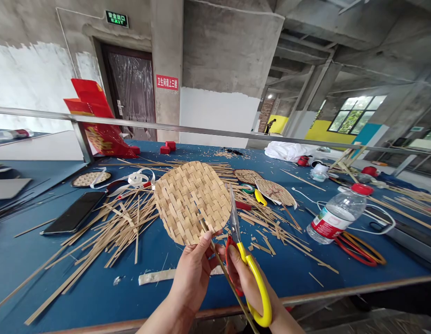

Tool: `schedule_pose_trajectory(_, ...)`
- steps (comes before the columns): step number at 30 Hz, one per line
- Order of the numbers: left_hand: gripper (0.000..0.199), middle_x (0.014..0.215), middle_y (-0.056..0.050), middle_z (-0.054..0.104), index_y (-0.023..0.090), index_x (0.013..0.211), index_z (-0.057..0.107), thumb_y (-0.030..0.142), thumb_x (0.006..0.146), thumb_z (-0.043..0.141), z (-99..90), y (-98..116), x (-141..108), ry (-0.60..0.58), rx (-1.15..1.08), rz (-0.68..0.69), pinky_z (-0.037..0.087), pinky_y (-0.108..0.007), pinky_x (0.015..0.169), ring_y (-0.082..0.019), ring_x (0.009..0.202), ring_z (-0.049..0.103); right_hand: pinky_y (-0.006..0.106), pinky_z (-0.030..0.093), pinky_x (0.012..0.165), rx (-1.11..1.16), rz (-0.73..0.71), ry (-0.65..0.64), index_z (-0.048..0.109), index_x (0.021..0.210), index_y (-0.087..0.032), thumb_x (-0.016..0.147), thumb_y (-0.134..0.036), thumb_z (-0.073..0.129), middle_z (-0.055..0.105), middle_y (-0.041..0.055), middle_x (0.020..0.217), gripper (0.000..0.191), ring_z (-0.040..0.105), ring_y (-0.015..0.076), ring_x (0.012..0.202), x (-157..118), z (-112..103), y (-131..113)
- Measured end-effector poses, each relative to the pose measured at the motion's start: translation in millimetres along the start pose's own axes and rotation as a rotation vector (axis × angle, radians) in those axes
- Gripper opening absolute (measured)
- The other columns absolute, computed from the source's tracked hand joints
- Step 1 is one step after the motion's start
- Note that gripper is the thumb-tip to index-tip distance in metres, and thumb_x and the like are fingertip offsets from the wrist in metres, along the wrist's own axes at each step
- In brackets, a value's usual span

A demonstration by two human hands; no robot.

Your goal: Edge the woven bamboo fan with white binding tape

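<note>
A woven bamboo fan, rounded and pale, is held up over the table. My left hand pinches its lower edge, thumb on the near face. A thin stick runs from the fan's lower part between my hands to the bottom edge. My right hand is closed around a pair of scissors with one yellow and one red handle. Their blades point upward beside the fan's right edge. Whether the blades touch the fan I cannot tell. Some fingers of both hands are hidden behind the stick and scissors.
Loose bamboo strips spread over the blue table. A black phone lies left, a water bottle right. Behind the fan are other woven pieces and a yellow-handled tool. A metal rail crosses behind.
</note>
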State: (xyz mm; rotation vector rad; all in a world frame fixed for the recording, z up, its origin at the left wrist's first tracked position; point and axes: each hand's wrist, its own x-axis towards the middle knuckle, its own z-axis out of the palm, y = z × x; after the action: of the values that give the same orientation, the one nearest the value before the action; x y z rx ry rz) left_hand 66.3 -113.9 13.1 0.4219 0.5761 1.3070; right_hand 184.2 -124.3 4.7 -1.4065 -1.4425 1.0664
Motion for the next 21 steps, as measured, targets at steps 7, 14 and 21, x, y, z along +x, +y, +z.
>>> schedule_pose_trajectory(7, 0.024, 0.065, -0.004, 0.059, 0.009, 0.083, 0.064, 0.028, 0.068, 0.063, -2.5, 4.7, -1.6, -0.016, 0.054, -0.014, 0.043, -0.021, 0.053, -0.009, 0.053, 0.052, 0.023, 0.032, 0.043, -0.059, 0.041, -0.074, 0.042, 0.066, -0.020, 0.079, -0.054, 0.036, 0.039, -0.0037, 0.053, 0.037, 0.036, 0.0103, 0.046, -0.8, -7.9, -2.9)
schedule_pose_trajectory(14, 0.025, 0.068, -0.004, 0.059, 0.009, 0.083, 0.063, 0.029, 0.068, 0.063, -3.3, 7.2, -3.3, -0.020, 0.091, -0.016, 0.041, -0.021, 0.052, -0.009, 0.052, 0.051, 0.025, 0.035, 0.048, -0.105, 0.027, -0.036, 0.044, 0.068, -0.020, 0.079, -0.052, 0.036, 0.046, -0.0012, 0.061, 0.035, 0.040, 0.0127, 0.052, -3.0, -12.6, -4.4)
schedule_pose_trajectory(21, 0.027, 0.065, -0.004, 0.059, 0.008, 0.084, 0.062, 0.029, 0.067, 0.063, -4.8, 6.6, -1.1, 0.013, 0.083, -0.023, 0.042, -0.020, 0.051, -0.009, 0.051, 0.052, 0.025, 0.032, 0.045, -0.051, 0.054, -0.032, 0.040, 0.060, -0.021, 0.079, -0.054, 0.035, 0.039, -0.0031, 0.050, 0.038, 0.037, 0.0119, 0.045, -2.7, -9.7, -2.2)
